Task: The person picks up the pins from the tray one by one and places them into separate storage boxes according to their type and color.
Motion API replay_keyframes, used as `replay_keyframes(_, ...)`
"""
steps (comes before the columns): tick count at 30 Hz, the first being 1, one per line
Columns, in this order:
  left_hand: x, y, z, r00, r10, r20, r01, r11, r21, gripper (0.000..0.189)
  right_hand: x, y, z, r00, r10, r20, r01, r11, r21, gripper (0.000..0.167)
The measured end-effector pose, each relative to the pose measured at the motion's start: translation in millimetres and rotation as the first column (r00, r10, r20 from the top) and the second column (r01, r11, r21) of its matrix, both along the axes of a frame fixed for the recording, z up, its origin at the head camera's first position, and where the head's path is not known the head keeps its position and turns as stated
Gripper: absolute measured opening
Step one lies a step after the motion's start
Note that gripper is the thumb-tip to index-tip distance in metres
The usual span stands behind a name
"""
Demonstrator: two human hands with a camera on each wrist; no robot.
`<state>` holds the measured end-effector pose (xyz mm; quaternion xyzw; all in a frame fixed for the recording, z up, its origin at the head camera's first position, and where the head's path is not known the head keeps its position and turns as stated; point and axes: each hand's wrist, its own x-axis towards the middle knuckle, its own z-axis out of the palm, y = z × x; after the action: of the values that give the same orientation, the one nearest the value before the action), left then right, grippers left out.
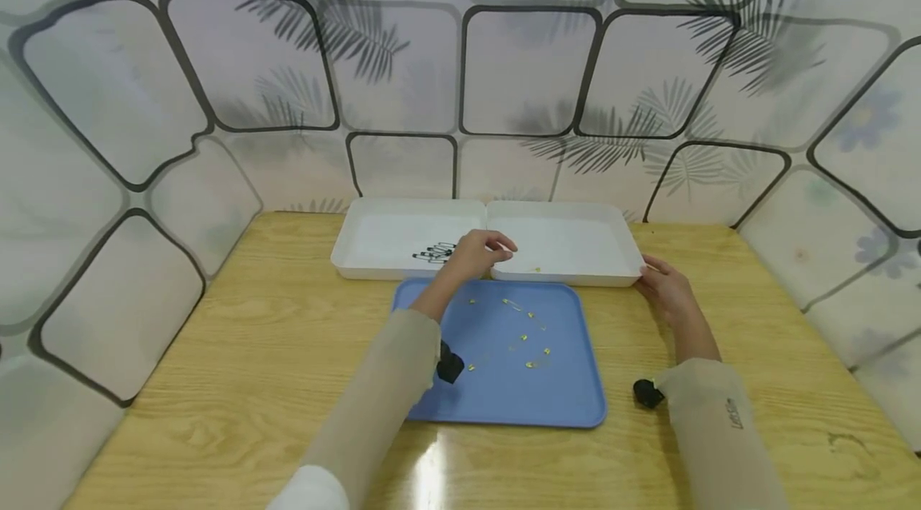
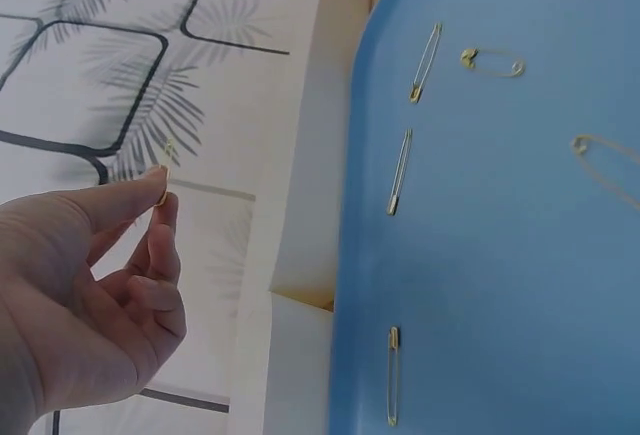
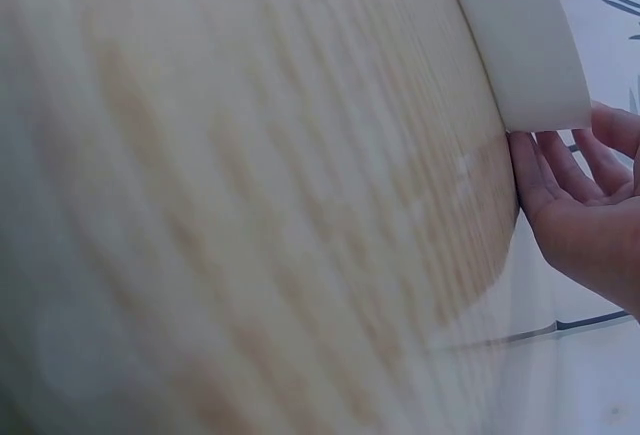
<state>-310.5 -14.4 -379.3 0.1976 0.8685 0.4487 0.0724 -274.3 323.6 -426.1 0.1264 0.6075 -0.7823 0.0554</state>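
My left hand [image 1: 476,254] is raised over the inner ends of the two white trays. In the left wrist view, its thumb and forefinger pinch a gold safety pin [image 2: 162,198], mostly hidden by the fingertips. Another gold pin [image 1: 536,270] lies near the front wall of the right white tray [image 1: 564,238]. At that tray's front right corner, my right hand [image 1: 667,290] holds the wall, thumb at the rim and fingers against the side. Several gold safety pins [image 2: 395,375] are scattered on the blue tray [image 1: 504,402] in front.
Several black safety pins [image 1: 435,253] lie in the left white tray [image 1: 381,224], partly behind the left hand. All the trays stand on a wooden table [image 1: 273,350]. A patterned cloth wall [image 1: 403,54] rises behind and at both sides.
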Motion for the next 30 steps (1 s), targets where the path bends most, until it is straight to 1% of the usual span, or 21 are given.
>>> replay_keyframes(2,-8.1,5.2,0.7,1.0,0.012,0.005,-0.012,1.0,0.004,0.017,-0.1,0,-0.3,1.0,-0.006,-0.002,0.006,1.0,-0.009,0.058)
replay_keyframes(7,-28.1,18.2,-2.7,0.999,0.044,-0.006,-0.044,0.999,-0.011,0.017,0.6,1,-0.8,1.0,-0.023,-0.009,0.023,0.999,-0.029,0.057)
replay_keyframes(10,-39.7,25.3,-6.9,0.998,0.055,-0.019,-0.055,0.998,-0.026,0.017,2.1,1,-0.5,0.999,-0.03,-0.015,0.03,0.999,-0.017,0.057)
replay_keyframes(14,-52.5,32.3,-15.5,0.997,0.081,-0.015,-0.081,0.997,-0.006,0.017,1.7,0,-2.9,0.999,-0.018,-0.03,0.017,0.999,-0.032,0.058)
replay_keyframes(16,-55.9,35.7,-19.5,0.995,0.095,-0.003,-0.095,0.995,0.01,0.017,0.7,0,-4.3,0.999,-0.02,-0.036,0.019,0.999,-0.045,0.059)
replay_keyframes(18,-58.0,39.2,-23.9,0.994,0.106,-0.01,-0.106,0.994,0.009,0.016,0.0,-1,-5.2,0.999,-0.029,-0.042,0.026,0.998,-0.053,0.058)
replay_keyframes(21,-58.5,45.3,-30.3,0.995,0.098,-0.035,-0.099,0.995,-0.031,0.016,-0.7,-1,-6.3,0.998,-0.036,-0.044,0.034,0.998,-0.046,0.058)
replay_keyframes(23,-58.6,49.8,-34.5,0.994,0.086,-0.065,-0.089,0.995,-0.053,0.015,-1.1,-1,-7.0,0.998,-0.035,-0.043,0.033,0.999,-0.036,0.057)
replay_keyframes(24,-58.3,52.2,-35.8,0.995,0.08,-0.066,-0.084,0.995,-0.056,0.015,-1.4,-1,-7.3,0.999,-0.034,-0.042,0.033,0.999,-0.028,0.057)
replay_keyframes(27,-60.4,59.3,-38.1,0.997,0.07,-0.043,-0.073,0.996,-0.051,0.015,-3.0,-1,-7.8,0.998,-0.037,-0.043,0.037,0.999,-0.01,0.056)
replay_keyframes(29,-66.6,63.1,-41.5,0.997,0.074,-0.013,-0.074,0.996,-0.055,0.015,-4.4,-2,-7.6,0.998,-0.041,-0.046,0.041,0.999,-0.001,0.056)
replay_keyframes(30,-67.7,64.5,-40.5,0.997,0.079,-0.019,-0.08,0.995,-0.066,0.015,-5.3,-2,-7.5,0.998,-0.041,-0.049,0.041,0.999,-0.001,0.056)
